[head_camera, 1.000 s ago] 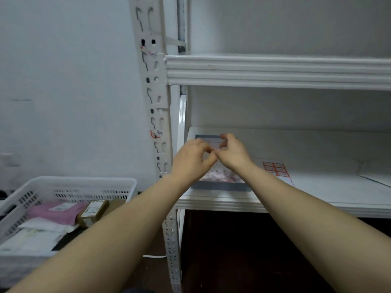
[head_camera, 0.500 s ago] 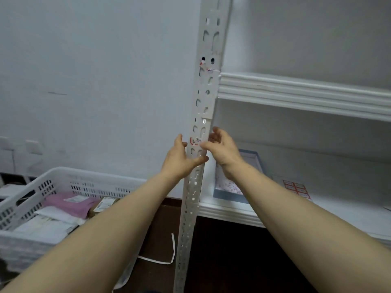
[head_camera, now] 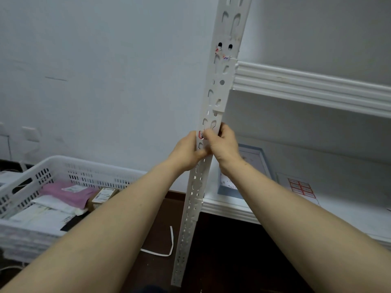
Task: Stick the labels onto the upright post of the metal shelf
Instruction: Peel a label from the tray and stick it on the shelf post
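The white slotted upright post [head_camera: 220, 87] of the metal shelf runs from top right down to the floor. My left hand [head_camera: 187, 152] grips its left edge, thumb across the front. My right hand [head_camera: 222, 144] wraps the post from the right, fingers pressing a red-edged label [head_camera: 200, 135] against its face. The label is mostly hidden under the fingers. Another small red and blue label [head_camera: 221, 54] sticks higher up near two dark holes. A sheet of red-bordered labels [head_camera: 301, 187] lies on the lower shelf board [head_camera: 349, 210].
A white plastic basket [head_camera: 63, 172] with parcels and a pink bag stands at the left on the floor. A blue-framed picture [head_camera: 256, 159] lies on the lower shelf. A white paper strip [head_camera: 167, 248] lies on the dark floor. An upper shelf beam [head_camera: 306, 85] crosses the right side.
Both hands moved from in front of the lower shelf to the post and closed round it at the red label. The view swung left and closer.
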Tool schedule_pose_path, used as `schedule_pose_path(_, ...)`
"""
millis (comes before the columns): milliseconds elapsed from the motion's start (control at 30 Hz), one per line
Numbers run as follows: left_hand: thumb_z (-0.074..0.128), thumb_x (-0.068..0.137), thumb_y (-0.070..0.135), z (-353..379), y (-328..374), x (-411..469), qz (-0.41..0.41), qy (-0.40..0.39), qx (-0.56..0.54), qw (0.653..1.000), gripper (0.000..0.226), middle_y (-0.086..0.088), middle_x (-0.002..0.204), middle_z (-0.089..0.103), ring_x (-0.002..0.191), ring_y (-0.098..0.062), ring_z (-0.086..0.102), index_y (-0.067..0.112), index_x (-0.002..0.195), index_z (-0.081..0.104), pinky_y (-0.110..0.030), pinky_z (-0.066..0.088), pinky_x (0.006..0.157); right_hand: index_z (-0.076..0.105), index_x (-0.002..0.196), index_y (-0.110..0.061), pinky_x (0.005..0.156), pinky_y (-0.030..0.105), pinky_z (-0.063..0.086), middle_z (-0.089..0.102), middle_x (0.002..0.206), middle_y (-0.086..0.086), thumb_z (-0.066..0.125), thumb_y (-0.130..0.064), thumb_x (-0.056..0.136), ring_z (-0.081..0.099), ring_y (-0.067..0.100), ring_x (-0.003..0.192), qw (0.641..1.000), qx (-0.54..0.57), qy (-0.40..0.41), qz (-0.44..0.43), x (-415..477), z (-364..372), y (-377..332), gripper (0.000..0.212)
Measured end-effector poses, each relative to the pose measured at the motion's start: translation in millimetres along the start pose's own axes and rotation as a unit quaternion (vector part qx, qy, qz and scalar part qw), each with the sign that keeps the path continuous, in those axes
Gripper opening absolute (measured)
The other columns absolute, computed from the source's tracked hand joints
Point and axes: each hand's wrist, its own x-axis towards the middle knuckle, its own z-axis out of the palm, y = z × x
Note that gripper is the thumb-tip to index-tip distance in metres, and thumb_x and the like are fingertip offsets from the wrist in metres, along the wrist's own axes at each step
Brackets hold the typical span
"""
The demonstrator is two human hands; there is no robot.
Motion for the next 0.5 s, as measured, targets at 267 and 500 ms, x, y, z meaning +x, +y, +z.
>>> schedule_pose_path(267, 0.062, 0.086, 0.03, 0.2, 1.3, -3.4, 0.0, -0.003, -0.021, 1.0, 0.043, -0.006, 0.112, 0.06, 0.102, -0.022, 0.057, 0.009, 0.122, 0.047, -0.038, 0.048, 0.09, 0.061, 0.101, -0.014, 0.063, 0.022, 0.049, 0.067, 0.088, 0.0, 0.06, -0.005, 0.081, 0.064, 0.01, 0.076, 1.0, 0.012, -0.022, -0.014, -2.1, -4.4, 5.5, 0.022)
schedule_pose_path(500, 0.062, 0.087, 0.026, -0.3, 3.7, -5.3, 0.003, 0.001, -0.012, 1.0, 0.042, -0.001, 0.106, 0.055, 0.097, -0.019, 0.053, 0.009, 0.121, 0.046, -0.029, 0.042, 0.081, 0.06, 0.1, -0.011, 0.068, 0.027, 0.051, 0.067, 0.09, 0.005, 0.059, -0.007, 0.083, 0.064, 0.016, 0.079, 0.999, -0.013, -0.004, -0.029, -0.5, -2.6, 5.9, 0.018)
